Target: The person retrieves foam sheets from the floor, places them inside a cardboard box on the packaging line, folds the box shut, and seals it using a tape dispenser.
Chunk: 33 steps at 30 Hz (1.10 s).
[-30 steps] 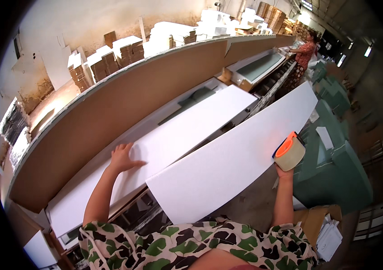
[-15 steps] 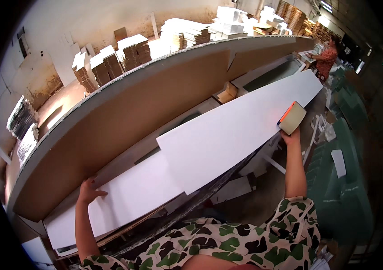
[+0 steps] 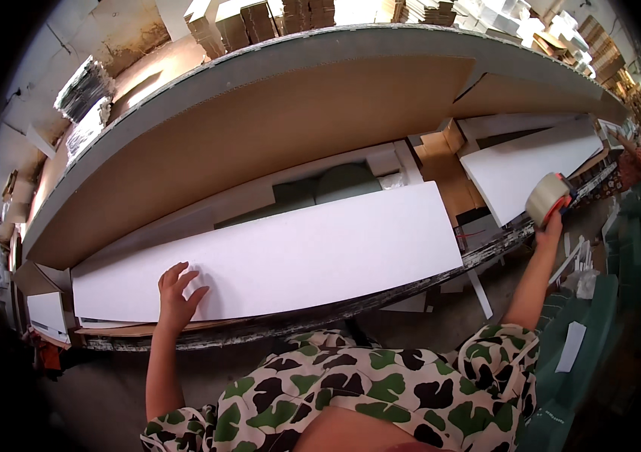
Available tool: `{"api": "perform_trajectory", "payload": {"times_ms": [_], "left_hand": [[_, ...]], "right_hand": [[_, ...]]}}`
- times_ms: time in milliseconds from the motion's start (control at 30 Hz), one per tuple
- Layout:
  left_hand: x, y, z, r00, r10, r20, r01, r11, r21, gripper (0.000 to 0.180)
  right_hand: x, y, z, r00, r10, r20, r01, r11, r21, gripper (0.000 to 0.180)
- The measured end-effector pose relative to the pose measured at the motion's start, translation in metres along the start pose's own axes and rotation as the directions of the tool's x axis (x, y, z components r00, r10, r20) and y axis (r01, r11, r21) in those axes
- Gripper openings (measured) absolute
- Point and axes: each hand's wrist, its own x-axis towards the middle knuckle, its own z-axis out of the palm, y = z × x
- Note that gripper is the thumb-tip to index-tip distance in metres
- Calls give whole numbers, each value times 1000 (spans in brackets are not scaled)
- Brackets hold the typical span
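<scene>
The long white board (image 3: 275, 260) now lies flat along the counter (image 3: 380, 301), slid leftward from a second ago, with the left hand (image 3: 176, 295) spread open on its near edge. The right hand (image 3: 548, 226), wrapped around a tape dispenser (image 3: 548, 197), has swung out past the board's right end, so taping looks close.

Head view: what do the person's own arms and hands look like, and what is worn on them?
Both hands are bare: no gloves, rings or watch show on the left hand or the right hand. The forearms are bare too. Short sleeves end near the elbows, part of a loose shirt printed with green, black and cream leaf shapes.
</scene>
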Motion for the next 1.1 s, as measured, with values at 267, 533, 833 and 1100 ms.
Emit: {"api": "perform_trajectory", "payload": {"times_ms": [267, 533, 833, 1100], "left_hand": [[-13, 75, -21, 941, -64, 332, 57, 998, 30, 73], [-20, -1, 9, 982, -129, 135, 105, 979, 173, 71], [-57, -24, -1, 985, -119, 122, 96, 979, 177, 78], [-40, -71, 8, 994, -107, -3, 106, 982, 157, 58]], "right_hand": [[-126, 42, 36, 978, -16, 208, 66, 970, -234, 40], [-19, 25, 85, 990, 50, 129, -22, 977, -211, 43], [-270, 43, 95, 713, 324, 622, -157, 938, -308, 34], [-298, 54, 164, 757, 295, 583, 110, 822, -559, 21]]}}
